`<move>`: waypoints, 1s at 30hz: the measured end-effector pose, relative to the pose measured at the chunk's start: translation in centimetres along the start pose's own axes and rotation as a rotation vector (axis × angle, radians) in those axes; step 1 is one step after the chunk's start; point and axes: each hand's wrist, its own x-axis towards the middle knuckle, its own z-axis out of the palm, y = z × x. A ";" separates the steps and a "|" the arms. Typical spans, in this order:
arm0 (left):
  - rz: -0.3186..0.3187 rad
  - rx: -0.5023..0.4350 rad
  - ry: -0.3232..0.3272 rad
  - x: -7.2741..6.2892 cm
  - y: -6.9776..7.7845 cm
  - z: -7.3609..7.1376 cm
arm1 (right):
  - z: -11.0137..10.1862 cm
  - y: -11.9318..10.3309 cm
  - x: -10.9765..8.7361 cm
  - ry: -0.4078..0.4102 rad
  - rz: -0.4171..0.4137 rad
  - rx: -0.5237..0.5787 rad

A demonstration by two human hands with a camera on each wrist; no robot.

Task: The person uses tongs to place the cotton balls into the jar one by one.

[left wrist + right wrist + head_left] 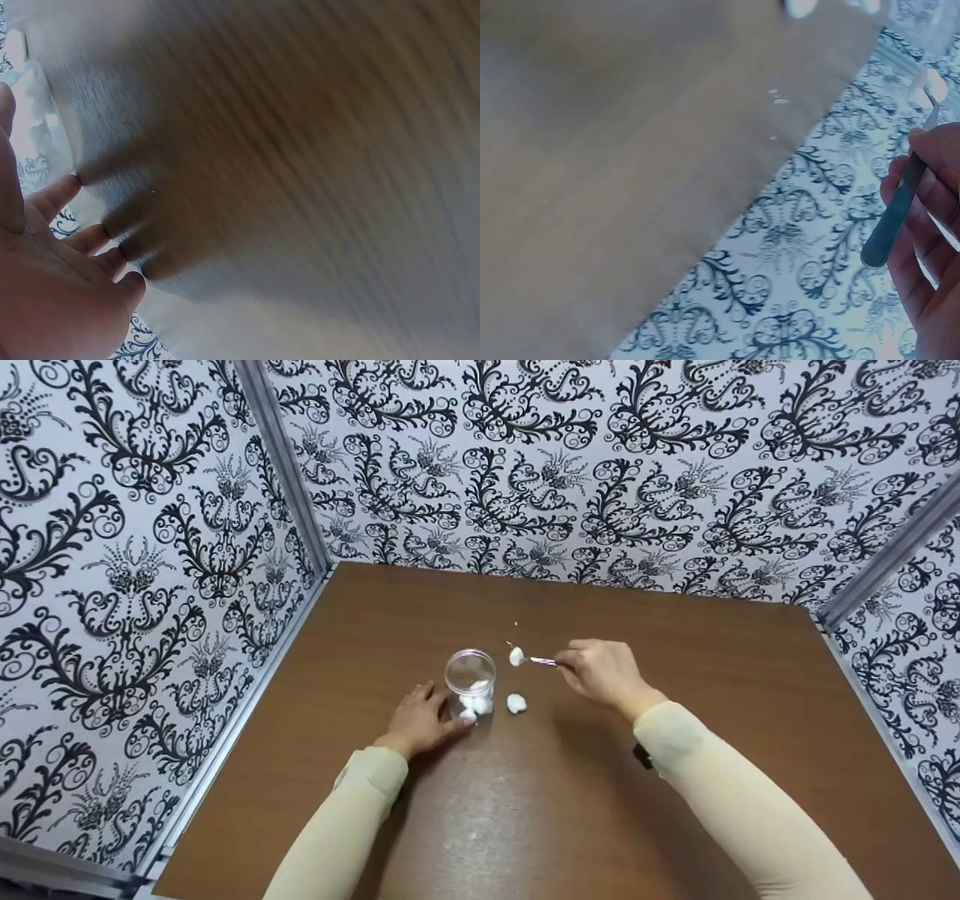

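Observation:
My right hand (pixel 604 671) pinches a pair of metal tweezers (pixel 900 202) between thumb and fingers. At their tips is a white cotton ball (pixel 517 657), raised to the right of a clear jar (pixel 471 669). Several more cotton balls (pixel 480 705) lie inside the open-topped jar. Another cotton ball (pixel 516 703) rests on the table just right of it. My left hand (pixel 421 721) is at the jar's left side, thumb by its near base. In the left wrist view, its spread fingertips (pixel 67 187) rest on the table beside the jar.
The brown wooden table (pixel 675 825) reaches back to walls (pixel 525 472) covered in black-and-white scroll pattern. Metal frame posts (pixel 289 472) stand at the corners. Tiny pale flecks (pixel 780 100) lie on the tabletop.

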 end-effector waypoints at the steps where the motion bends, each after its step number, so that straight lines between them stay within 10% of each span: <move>1: 0.002 -0.002 0.001 -0.1 0.0 -0.1 | -0.1 -0.2 0.3 0.004 -0.002 0.003; 30: 0.004 0.001 0.023 -0.2 0.0 0.0 | 1.0 -4.4 3.6 -0.035 -0.088 0.052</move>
